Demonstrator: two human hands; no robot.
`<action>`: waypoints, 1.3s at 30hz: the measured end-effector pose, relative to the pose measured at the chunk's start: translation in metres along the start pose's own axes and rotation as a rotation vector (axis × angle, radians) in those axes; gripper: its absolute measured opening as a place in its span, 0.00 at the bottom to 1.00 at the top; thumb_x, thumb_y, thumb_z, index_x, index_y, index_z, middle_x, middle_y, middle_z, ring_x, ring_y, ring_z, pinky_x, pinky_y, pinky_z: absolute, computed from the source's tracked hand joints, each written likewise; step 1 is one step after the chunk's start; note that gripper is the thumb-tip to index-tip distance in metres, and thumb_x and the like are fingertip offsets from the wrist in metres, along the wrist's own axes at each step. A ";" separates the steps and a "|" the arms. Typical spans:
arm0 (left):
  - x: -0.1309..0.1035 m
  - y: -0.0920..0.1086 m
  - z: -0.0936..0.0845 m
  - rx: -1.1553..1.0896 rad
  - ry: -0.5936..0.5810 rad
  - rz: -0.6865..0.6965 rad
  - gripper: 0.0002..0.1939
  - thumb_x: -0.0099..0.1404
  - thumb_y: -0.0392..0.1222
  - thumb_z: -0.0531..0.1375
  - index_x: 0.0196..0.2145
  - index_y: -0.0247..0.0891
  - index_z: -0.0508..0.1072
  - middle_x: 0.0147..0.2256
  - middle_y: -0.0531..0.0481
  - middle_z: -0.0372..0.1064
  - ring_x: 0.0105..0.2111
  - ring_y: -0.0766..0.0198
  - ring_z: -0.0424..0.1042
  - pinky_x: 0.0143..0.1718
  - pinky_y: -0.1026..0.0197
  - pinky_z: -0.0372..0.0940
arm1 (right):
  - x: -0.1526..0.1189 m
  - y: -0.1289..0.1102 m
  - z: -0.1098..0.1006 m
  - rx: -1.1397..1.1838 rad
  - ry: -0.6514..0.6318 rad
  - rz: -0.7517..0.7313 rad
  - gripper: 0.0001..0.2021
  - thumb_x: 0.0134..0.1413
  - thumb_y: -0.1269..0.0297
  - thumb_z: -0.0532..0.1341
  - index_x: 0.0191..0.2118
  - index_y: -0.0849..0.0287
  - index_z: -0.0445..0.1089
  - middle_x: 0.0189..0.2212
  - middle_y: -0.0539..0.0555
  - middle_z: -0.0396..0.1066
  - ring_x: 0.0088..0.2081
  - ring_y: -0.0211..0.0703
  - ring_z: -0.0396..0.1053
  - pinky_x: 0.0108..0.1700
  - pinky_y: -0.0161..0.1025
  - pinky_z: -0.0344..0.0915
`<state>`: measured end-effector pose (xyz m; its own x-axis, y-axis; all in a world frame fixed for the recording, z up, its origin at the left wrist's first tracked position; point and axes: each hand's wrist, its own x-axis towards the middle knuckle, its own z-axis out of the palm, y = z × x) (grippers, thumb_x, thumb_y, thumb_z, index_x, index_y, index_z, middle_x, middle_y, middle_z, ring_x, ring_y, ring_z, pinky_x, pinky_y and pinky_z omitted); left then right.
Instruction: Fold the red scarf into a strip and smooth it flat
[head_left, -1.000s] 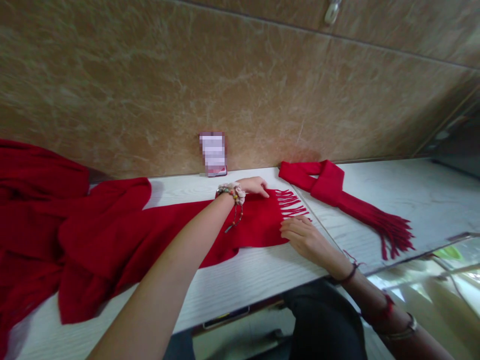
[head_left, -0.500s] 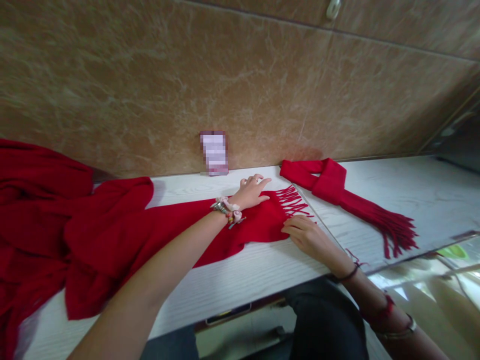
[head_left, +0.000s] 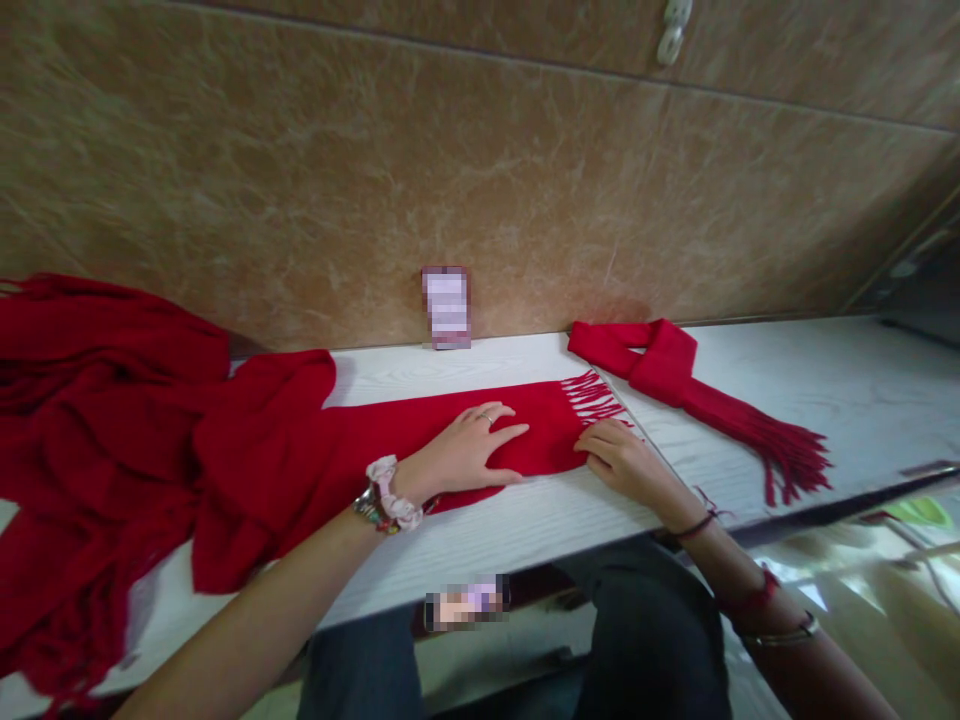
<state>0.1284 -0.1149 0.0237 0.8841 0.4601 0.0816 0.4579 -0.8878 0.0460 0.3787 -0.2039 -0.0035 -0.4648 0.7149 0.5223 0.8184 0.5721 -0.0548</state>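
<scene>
Touching red scarf (head_left: 544,425); both hands (head_left: 454,455) (head_left: 626,467)

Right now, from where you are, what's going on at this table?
A person is handling a red scarf with both bare hands. It lies stretched along the table, fringe to the right. The left grip is spread on top of it; the right grip is curled at its near corner by the fringe, though I can't tell whether it's pinching. Farther right lies a folded scarf, and red cloth is heaped at the left.
</scene>
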 end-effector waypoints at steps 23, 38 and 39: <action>-0.012 0.010 0.007 0.068 0.060 0.066 0.20 0.63 0.31 0.49 0.52 0.36 0.64 0.51 0.45 0.66 0.51 0.62 0.65 0.53 0.59 0.58 | -0.001 0.006 0.008 -0.029 0.049 0.147 0.10 0.51 0.77 0.52 0.34 0.60 0.68 0.30 0.56 0.71 0.33 0.44 0.67 0.37 0.39 0.64; -0.012 0.004 0.007 0.036 0.055 0.060 0.20 0.62 0.33 0.51 0.52 0.36 0.65 0.52 0.46 0.65 0.51 0.63 0.64 0.52 0.61 0.58 | 0.000 0.006 0.008 -0.004 0.024 0.156 0.10 0.51 0.77 0.52 0.34 0.61 0.68 0.30 0.56 0.71 0.33 0.43 0.68 0.36 0.39 0.65; -0.012 0.004 0.006 0.035 0.055 0.062 0.20 0.62 0.33 0.51 0.52 0.37 0.65 0.52 0.46 0.65 0.51 0.63 0.64 0.52 0.61 0.58 | 0.000 0.006 0.008 -0.004 0.023 0.154 0.10 0.51 0.77 0.52 0.34 0.61 0.68 0.30 0.56 0.71 0.33 0.44 0.68 0.37 0.39 0.65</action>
<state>0.1208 -0.1240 0.0167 0.9047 0.4032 0.1378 0.4066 -0.9136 0.0044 0.3806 -0.1974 -0.0109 -0.3259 0.7846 0.5274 0.8807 0.4548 -0.1325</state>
